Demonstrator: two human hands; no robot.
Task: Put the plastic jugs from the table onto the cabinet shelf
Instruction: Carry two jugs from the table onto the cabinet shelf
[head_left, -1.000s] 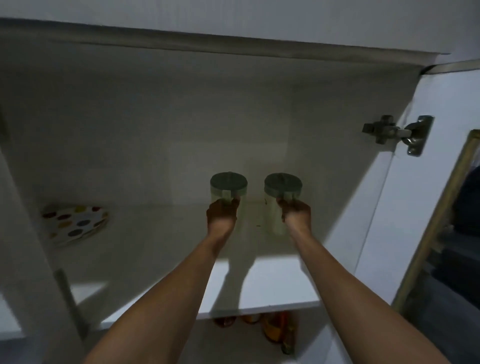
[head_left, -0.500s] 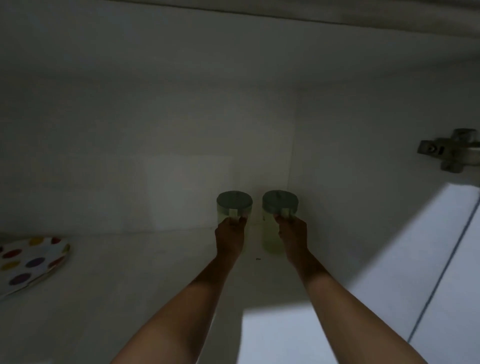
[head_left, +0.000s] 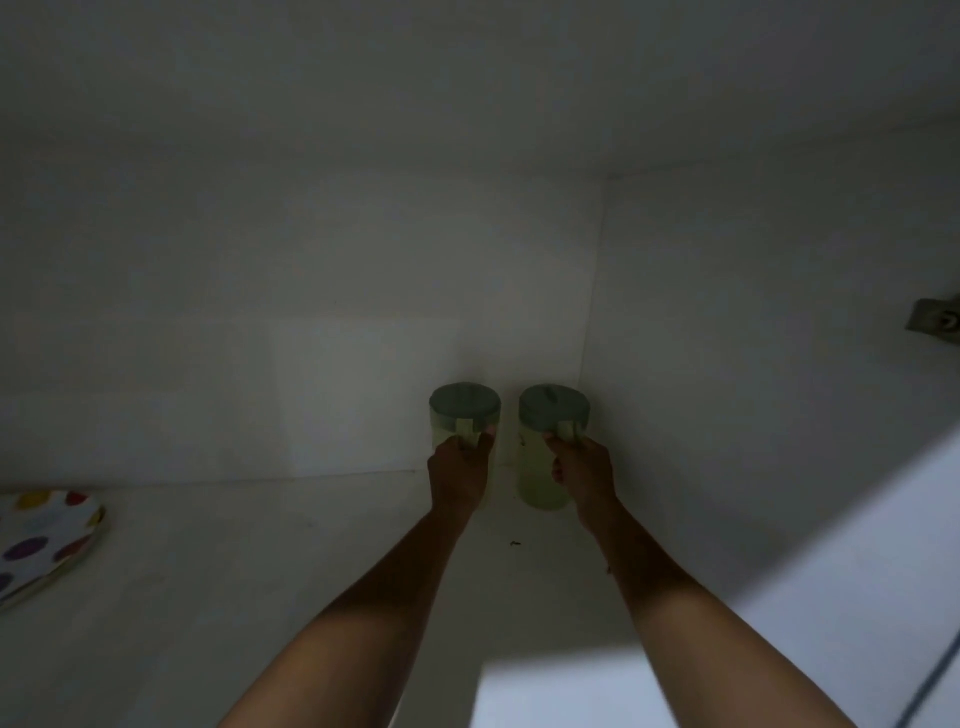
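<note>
**Two jugs at the far end of the cabinet shelf, both hands on their handles**

Inside a dim white cabinet, two bare arms reach forward from the near edge. The left hand (head_left: 457, 475) is wrapped around the handle of the left jug (head_left: 464, 421), a pale plastic jug with a grey-green lid. The right hand (head_left: 584, 475) is wrapped the same way around the handle of the right jug (head_left: 550, 447). Each grip is closed on its handle.

The jugs stand upright, just beside each other, at the far right of the cabinet shelf (head_left: 260, 571), close to the back wall and the right side wall. They seem to rest on the shelf, though their bases are partly hidden. A spotted plate (head_left: 41, 545) lies well apart at the left, and a metal hinge (head_left: 937, 321) shows at the right edge.

The placing looks nearly done: what remains is to let go and withdraw. Whether more jugs wait on the counter cannot be told.
</note>
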